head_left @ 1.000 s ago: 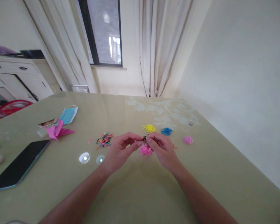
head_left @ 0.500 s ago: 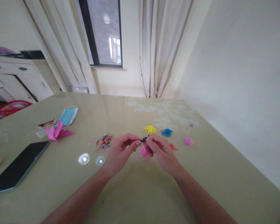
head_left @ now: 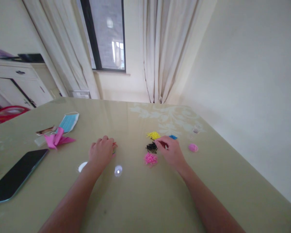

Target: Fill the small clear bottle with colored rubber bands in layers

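Note:
My left hand (head_left: pixel 101 153) reaches palm-down over the mixed pile of coloured rubber bands (head_left: pixel 114 147), and only the pile's right edge shows. Its fingers bend down together, with their tips hidden behind the hand. My right hand (head_left: pixel 170 150) is at the black rubber bands (head_left: pixel 151 148), thumb and forefinger pinched on a thin black band at the pile's upper right. Just in front of the black pile are pink rubber bands (head_left: pixel 150 159). Behind it lie yellow rubber bands (head_left: pixel 153 135). Blue rubber bands (head_left: pixel 173 137) show partly behind my right hand.
To the right are a pink round object (head_left: pixel 193 148) and a small clear item (head_left: pixel 196 130). On the left lie a dark-screened phone (head_left: pixel 18 174), a pink folded-paper shape (head_left: pixel 58 139) and a blue face mask (head_left: pixel 69 123). A wall borders the table (head_left: pixel 140 200) on the right.
My hands were together over the middle, handling a small black piece. Now they are apart: the left has moved left to the mixed pile, the right stays by the black pile, now uncovered.

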Motion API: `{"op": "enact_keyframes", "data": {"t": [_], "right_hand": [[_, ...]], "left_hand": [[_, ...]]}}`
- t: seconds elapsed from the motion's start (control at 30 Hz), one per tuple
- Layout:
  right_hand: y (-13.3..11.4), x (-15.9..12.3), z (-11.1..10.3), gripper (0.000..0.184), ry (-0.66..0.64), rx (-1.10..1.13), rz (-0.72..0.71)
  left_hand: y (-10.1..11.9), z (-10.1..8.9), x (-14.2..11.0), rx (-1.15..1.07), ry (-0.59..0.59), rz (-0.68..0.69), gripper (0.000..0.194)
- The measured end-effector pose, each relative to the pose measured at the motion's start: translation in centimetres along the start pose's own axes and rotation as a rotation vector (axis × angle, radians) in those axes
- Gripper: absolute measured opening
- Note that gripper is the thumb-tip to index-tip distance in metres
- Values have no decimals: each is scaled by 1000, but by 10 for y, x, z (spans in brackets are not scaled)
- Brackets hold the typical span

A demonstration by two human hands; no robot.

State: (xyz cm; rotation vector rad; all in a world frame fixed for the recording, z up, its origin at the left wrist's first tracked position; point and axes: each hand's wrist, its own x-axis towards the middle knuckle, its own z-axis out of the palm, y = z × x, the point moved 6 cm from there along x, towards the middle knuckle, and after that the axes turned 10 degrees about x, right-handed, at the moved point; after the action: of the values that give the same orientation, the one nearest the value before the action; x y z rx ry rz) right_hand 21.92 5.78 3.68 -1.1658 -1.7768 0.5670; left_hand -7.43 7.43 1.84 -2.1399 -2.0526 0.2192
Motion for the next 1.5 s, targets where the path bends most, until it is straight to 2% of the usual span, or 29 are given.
{"op": "enact_keyframes", "data": {"t": [0.13,0.3,0.4,0.53,0.63,0.73,0.87,1.0,1.1,1.17,1.37,1.5], "right_hand": [[5,-6,23,23,-92,-388,-122],[5,-8,37,22,-141,-547,-158],[7,-7,32,21,-115,-476,-114],[7,-5,21,25,-53,-358,-90],[4,-5,19,27,-30,-317,-105],[-2,-6,18,27,-18,-276,-122],[-21,-11,18,28,-6,-150,-153],[-42,-19,21,23,-9,30,-189],[-51,-25,23,28,2,75,-230],[-53,-28,26,22,-5,71,-243],[-55,-28,24,15,10,98,-240],[-52,-25,19,15,47,215,-135]], "left_hand": [[-3,2,5,-68,-18,-18,32],[-1,-3,5,-129,2,-33,28],[-1,-2,6,-152,29,-38,26],[-7,-3,11,-273,134,-36,27],[-13,-3,15,-516,179,-40,24],[-11,-6,17,-863,196,-27,22],[10,-17,8,-1347,193,48,38],[42,-27,-8,-1645,104,117,41],[61,-29,-17,-1693,12,193,37],[69,-28,-21,-1685,-21,242,34],[74,-27,-24,-1683,-40,277,29],[76,-30,-26,-1700,-68,290,28]]}}
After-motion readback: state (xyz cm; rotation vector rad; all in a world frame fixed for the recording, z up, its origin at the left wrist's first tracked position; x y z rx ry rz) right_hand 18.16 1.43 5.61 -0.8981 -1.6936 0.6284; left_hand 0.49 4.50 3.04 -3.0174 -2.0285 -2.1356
